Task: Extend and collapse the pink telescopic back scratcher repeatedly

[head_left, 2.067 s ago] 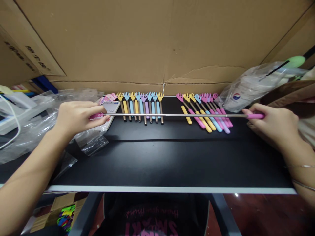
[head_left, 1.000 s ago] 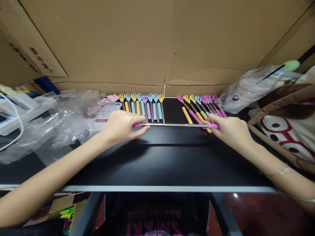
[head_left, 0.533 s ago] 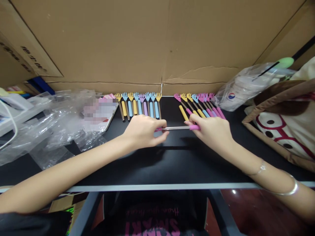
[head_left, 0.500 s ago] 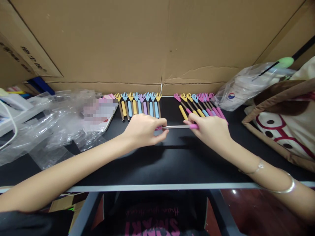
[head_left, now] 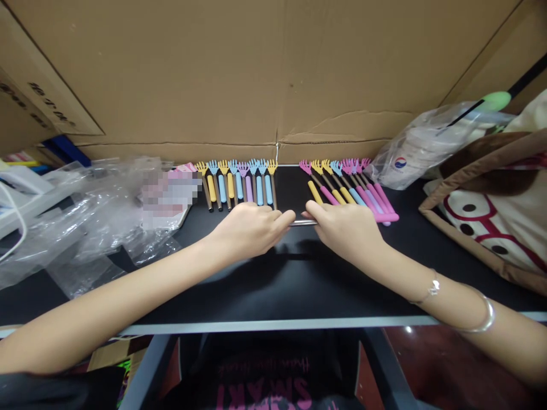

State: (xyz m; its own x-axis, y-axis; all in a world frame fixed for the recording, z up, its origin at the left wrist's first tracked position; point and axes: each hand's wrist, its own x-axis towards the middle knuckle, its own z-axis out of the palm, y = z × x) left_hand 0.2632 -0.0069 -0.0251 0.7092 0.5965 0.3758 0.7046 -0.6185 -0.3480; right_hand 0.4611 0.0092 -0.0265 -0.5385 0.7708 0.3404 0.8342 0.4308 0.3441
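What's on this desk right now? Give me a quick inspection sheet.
Surface: black desk, pale front edge.
Job's things: telescopic scratcher, short metal bit showing between the hands; left row of scratchers; right row of scratchers.
Clutter: clear plastic bags; bagged items; cloth bag.
Hands: left hand and right hand both grip the scratcher.
Cables: white cable.
Surroundings: cardboard wall.

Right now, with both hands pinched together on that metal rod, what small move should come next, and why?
Probably a last short push together: only a short stretch of rod shows between the left hand and right hand, so it looks almost collapsed.
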